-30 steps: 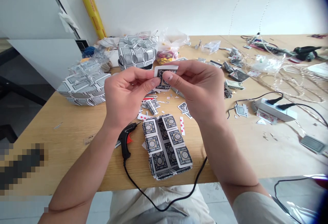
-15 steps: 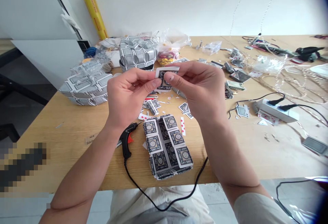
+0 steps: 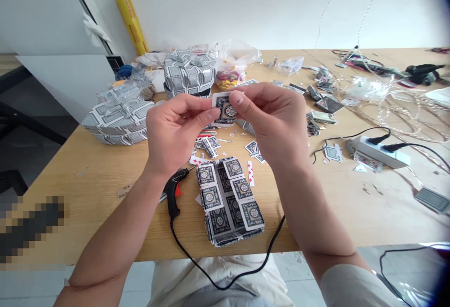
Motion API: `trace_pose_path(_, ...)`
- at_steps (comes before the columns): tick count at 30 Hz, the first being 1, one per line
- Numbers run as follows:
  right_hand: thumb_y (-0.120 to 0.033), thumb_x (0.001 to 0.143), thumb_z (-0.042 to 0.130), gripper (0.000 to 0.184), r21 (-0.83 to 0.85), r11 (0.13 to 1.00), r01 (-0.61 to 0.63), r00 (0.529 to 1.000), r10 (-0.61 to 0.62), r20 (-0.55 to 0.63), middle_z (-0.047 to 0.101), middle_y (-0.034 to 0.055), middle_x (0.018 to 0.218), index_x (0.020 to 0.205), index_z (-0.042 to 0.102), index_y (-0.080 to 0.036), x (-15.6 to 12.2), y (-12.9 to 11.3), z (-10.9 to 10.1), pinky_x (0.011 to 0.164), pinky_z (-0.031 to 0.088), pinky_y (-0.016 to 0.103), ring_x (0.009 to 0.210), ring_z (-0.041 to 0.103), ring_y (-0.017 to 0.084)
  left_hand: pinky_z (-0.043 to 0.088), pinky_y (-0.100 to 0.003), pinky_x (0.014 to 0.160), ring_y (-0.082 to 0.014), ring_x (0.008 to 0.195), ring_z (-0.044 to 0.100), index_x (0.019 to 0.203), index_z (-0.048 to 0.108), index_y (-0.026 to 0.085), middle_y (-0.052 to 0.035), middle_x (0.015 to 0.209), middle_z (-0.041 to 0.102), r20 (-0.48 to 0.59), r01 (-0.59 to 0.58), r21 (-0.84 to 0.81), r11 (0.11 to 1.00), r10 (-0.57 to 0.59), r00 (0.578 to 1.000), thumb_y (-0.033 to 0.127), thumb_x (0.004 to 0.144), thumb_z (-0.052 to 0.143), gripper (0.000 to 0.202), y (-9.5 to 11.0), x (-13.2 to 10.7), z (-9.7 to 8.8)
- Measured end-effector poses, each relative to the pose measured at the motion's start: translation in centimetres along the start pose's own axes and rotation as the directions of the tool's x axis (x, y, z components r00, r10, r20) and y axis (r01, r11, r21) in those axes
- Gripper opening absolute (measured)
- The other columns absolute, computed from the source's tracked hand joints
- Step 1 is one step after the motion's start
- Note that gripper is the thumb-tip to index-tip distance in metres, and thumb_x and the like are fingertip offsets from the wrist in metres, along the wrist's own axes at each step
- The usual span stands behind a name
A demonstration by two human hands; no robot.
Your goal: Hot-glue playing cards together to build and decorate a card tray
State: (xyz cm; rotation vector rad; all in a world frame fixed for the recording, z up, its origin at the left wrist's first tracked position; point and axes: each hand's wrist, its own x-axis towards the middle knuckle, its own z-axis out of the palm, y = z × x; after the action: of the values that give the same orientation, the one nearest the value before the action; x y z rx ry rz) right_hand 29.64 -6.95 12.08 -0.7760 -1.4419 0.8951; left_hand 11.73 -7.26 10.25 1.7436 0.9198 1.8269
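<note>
A small playing card piece point(image 3: 225, 114) with a dark patterned back and white border is held up over the table. My left hand point(image 3: 177, 131) pinches its left edge between thumb and fingers. At the upper right edge, my right hand point(image 3: 277, 122) grips the same card, its thumb lying across the front. Below the hands sits an open box made of playing cards point(image 3: 230, 201), with flaps folded in along both long sides. A black glue gun point(image 3: 173, 192) with an orange trigger lies left of the box, its cord hanging over the table edge.
Two finished-looking card-woven containers point(image 3: 119, 115) stand at back left, near a yellow roll point(image 3: 131, 23). Card scraps point(image 3: 209, 146) are scattered behind the box. At right are a power strip point(image 3: 379, 150) with plugs, loose cords and a plastic bag point(image 3: 371, 86).
The right thumb has slid up toward the card's top edge, uncovering more of the pattern. The left hand and the box have stayed nearly still.
</note>
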Motion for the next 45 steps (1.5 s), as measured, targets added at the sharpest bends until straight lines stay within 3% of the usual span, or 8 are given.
trace_pose_path(8,-0.054,0.091,0.083,0.029,-0.031,0.999,0.028,1.000,-0.028,-0.010,0.076,0.0026,0.086,0.094,0.080,-0.026,0.14,0.14,0.21,0.083,0.067,0.040,0.102,0.075,0.024,0.066,-0.036,0.074,-0.0181,0.082,0.077,0.093,0.082,0.030,0.0024,0.086,0.081,0.029,0.028,-0.016,0.999,-0.027,0.999,0.034,0.087,0.090,0.011,-0.43,-0.13,-0.13)
trace_pose_path(15,-0.060,0.088,0.084,0.034,-0.011,1.000,0.009,1.000,-0.009,-0.008,0.076,0.0027,0.088,0.093,0.079,-0.027,0.04,-0.10,0.28,0.082,0.067,0.040,0.099,0.076,0.024,0.066,-0.035,0.071,-0.0164,0.078,0.076,0.091,0.082,0.030,0.0031,0.086,0.081,0.025,0.032,-0.023,0.999,-0.032,0.999,0.031,0.085,0.092,0.011,-0.32,-0.04,-0.13)
trace_pose_path(23,-0.053,0.090,0.085,0.027,-0.015,1.000,0.024,1.000,-0.024,-0.019,0.075,0.0033,0.086,0.089,0.078,-0.027,-0.01,-0.07,0.33,0.083,0.067,0.043,0.097,0.076,0.025,0.064,-0.033,0.067,-0.0145,0.074,0.074,0.091,0.082,0.029,0.0032,0.085,0.080,0.022,0.010,-0.033,0.999,-0.009,1.000,0.037,0.085,0.092,0.014,-0.68,0.02,-0.06)
trace_pose_path(35,-0.056,0.091,0.083,0.034,-0.046,0.996,0.083,0.996,-0.084,-0.017,0.069,0.0013,0.078,0.089,0.076,-0.023,0.20,0.24,0.24,0.064,0.060,0.032,0.079,0.071,0.017,0.064,-0.026,0.061,-0.0126,0.069,0.073,0.088,0.084,0.028,0.0029,0.082,0.080,-0.004,-0.006,-0.098,0.995,0.006,1.000,0.035,0.082,0.094,0.014,-0.99,0.12,0.16)
trace_pose_path(45,-0.052,0.092,0.083,0.031,-0.080,0.990,0.113,0.992,-0.116,-0.040,0.069,0.0011,0.075,0.084,0.076,-0.023,0.09,0.21,0.23,0.062,0.059,0.033,0.072,0.068,0.016,0.064,-0.026,0.061,-0.0122,0.067,0.072,0.087,0.084,0.027,0.0027,0.080,0.078,-0.007,-0.004,-0.098,0.995,0.003,1.000,0.034,0.081,0.095,0.015,-0.89,0.12,0.24)
